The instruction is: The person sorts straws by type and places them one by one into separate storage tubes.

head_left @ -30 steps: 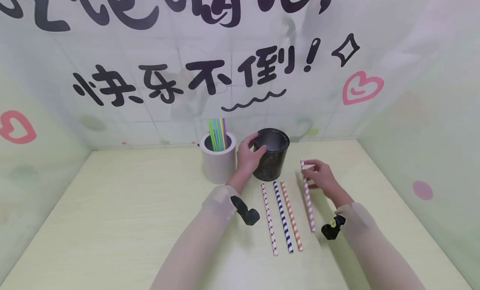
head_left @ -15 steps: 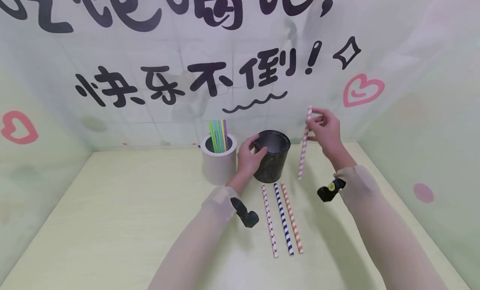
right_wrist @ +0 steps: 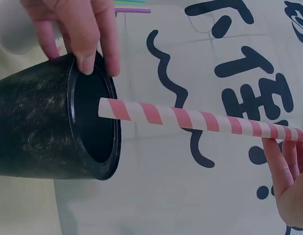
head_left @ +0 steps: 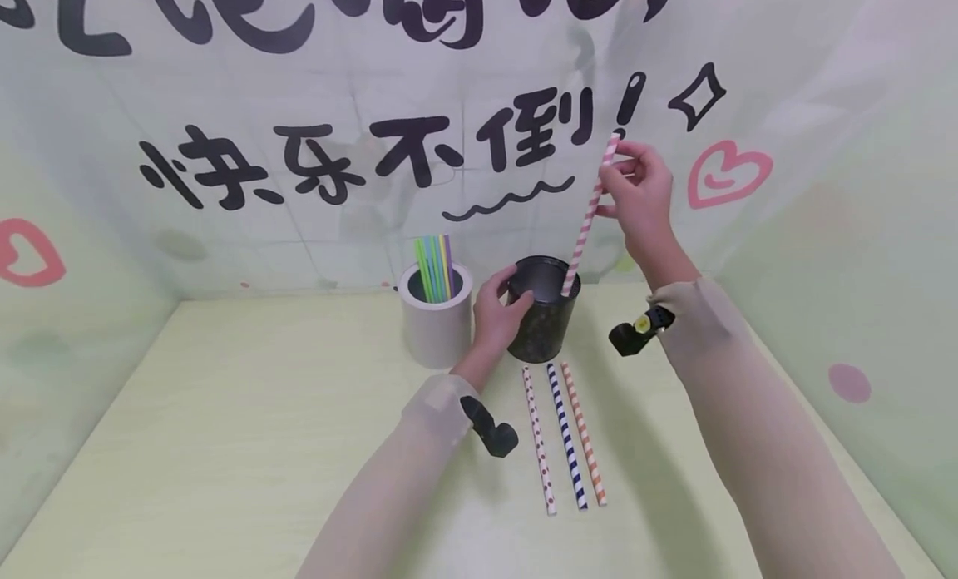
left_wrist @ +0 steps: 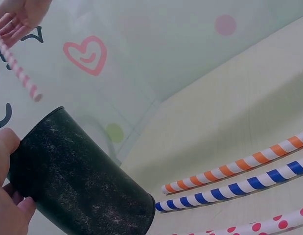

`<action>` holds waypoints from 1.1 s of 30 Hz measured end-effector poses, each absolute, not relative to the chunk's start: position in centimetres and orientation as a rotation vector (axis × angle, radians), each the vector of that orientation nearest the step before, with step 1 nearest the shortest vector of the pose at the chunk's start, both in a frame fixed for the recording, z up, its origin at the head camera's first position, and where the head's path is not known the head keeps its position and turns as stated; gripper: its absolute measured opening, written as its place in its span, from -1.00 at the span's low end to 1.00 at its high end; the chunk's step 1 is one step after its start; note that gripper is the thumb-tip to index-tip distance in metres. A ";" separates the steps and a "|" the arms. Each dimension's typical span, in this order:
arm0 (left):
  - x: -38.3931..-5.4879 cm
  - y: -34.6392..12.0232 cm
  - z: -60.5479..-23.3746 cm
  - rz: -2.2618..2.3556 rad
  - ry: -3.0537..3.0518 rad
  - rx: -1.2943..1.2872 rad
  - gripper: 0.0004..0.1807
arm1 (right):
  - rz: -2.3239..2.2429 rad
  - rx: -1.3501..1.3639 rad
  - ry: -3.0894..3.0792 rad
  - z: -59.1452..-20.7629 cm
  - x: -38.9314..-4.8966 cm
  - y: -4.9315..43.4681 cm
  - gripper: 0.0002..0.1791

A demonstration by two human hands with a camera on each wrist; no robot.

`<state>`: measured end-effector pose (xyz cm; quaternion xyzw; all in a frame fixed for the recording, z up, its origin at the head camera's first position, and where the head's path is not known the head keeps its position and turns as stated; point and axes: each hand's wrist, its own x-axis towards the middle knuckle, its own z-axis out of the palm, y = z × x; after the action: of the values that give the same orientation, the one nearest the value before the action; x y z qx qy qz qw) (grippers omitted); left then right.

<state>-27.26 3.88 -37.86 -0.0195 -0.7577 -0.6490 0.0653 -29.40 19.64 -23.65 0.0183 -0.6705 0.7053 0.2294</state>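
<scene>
One hand-held pink-striped straw (right_wrist: 202,121), black cup (head_left: 540,334), lettering (head_left: 421,159) 快乐不倒!

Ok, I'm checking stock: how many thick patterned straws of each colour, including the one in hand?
Pink-and-white striped straw: 1
Navy-and-white striped straw: 1
Orange-and-white striped straw: 1
White straw with reddish dots: 1
Total: 4

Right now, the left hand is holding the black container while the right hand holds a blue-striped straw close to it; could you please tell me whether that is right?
Not quite: the straw in the right hand is pink-striped, as the right wrist view shows. The left hand does hold the black container, with the straw close to it.
</scene>
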 end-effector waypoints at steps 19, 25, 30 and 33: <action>-27.3 4.0 -37.8 -1.958 -2.269 -0.099 -0.48 | 1.863 0.301 -2.294 -29.3 -30.1 18.7 -0.69; -27.3 3.8 -37.7 -1.960 -2.297 -0.116 -0.47 | 1.883 0.276 -2.423 -30.9 -30.1 18.0 -0.68; -27.4 3.7 -37.5 -1.951 -2.300 -0.091 -0.48 | 1.825 0.227 -2.554 -31.4 -30.5 17.0 -0.66; -27.5 3.6 -37.5 -1.946 -2.299 -0.090 -0.48 | 1.780 0.218 -2.615 -31.7 -30.8 16.7 -0.67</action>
<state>-27.50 3.56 -37.51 -0.0297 -0.7614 -0.6445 0.0641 -30.81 16.69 -31.71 0.0686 -0.8247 0.5613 -0.0146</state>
